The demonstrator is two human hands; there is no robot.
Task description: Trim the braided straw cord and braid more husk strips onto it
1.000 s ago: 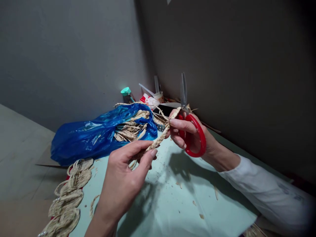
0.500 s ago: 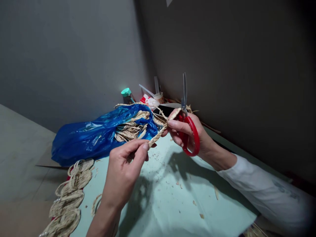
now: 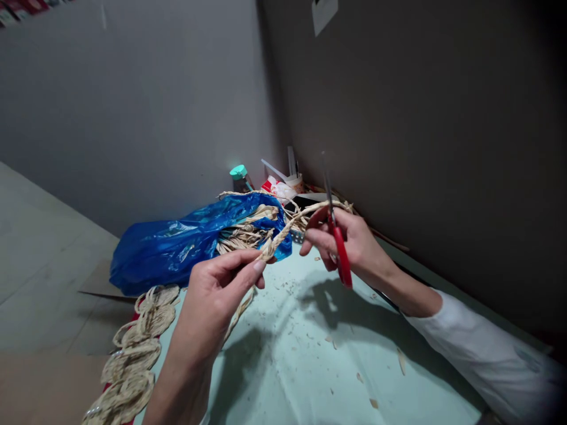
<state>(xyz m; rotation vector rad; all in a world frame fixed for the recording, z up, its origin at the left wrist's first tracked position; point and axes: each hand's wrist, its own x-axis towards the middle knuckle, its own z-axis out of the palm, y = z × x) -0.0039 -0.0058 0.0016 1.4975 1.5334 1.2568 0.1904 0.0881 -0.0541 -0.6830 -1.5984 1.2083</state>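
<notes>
Between thumb and fingers, my left hand (image 3: 224,289) pinches a pale braided straw cord (image 3: 280,237). The cord rises toward the upper right, and another length hangs below the hand. My right hand (image 3: 343,239) holds red-handled scissors (image 3: 340,245), blades pointing up and blurred by motion. Its thumb and forefinger are apart from the braid, which passes close behind them. Beyond my hands lies a blue plastic bag (image 3: 163,248), with loose dried straw strands (image 3: 241,236) spilling from its mouth.
Coiled braids (image 3: 137,360) line the left edge of the pale green table cover (image 3: 283,360), which carries straw scraps. A jar with a turquoise lid (image 3: 239,172) and a cup of tools (image 3: 295,183) stand at the back, by the grey walls.
My right thumb and forefinger have let go of the braid, and the scissors have turned edge-on. My left hand still grips the cord. The whole view has shifted slightly.
</notes>
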